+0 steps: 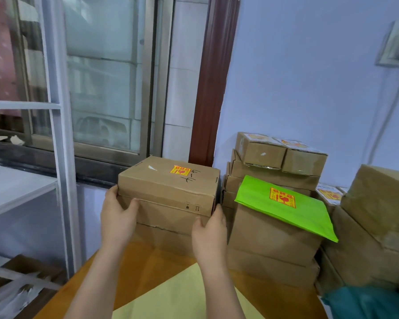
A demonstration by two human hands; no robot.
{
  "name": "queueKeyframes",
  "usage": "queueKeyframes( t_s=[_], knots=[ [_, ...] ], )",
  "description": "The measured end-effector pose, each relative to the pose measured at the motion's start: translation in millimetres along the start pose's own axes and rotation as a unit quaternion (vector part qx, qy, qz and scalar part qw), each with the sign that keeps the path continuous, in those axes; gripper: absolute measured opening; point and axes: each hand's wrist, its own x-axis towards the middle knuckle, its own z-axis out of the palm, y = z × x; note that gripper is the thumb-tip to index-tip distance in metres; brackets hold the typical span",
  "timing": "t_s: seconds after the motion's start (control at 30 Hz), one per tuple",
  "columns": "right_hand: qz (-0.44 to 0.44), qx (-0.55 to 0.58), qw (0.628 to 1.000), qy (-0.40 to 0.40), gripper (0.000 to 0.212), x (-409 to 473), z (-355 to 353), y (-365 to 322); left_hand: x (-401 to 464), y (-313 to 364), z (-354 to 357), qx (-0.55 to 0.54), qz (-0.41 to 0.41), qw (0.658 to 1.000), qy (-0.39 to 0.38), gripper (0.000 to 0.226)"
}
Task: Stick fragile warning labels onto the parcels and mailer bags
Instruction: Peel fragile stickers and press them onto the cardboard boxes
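A brown cardboard parcel (168,187) sits on top of another box (166,236) at the far end of the wooden table (145,265), by the window. A yellow-and-red fragile label (180,170) is stuck on its top beside handwritten marks. My left hand (119,215) grips the parcel's left front corner, thumb across the front face. My right hand (211,231) holds the right front edge lower down. A green mailer bag (286,210) with a fragile label (282,197) lies on the stack to the right.
Stacks of cardboard boxes (274,245) fill the right side, several with labels on top (293,143). A large wrapped parcel (376,217) and a teal bag (364,302) stand at far right. A pale yellow sheet (182,295) lies on the table. A white shelf frame (62,157) stands left.
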Motion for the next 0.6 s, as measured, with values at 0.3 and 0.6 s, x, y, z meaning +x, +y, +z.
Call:
queueKeyframes(
  t_s=[0.3, 0.6],
  knots=[
    [-0.066, -0.085, 0.994, -0.026, 0.043, -47, -27, -9, -11, 30, -5, 0.017, 0.050, 0.997, 0.048, 0.035],
    [-0.135, -0.091, 0.987, 0.008, 0.024, -78, -85, -12, -98, 84, -14, 0.177, 0.214, 0.951, -0.139, 0.039]
  ],
)
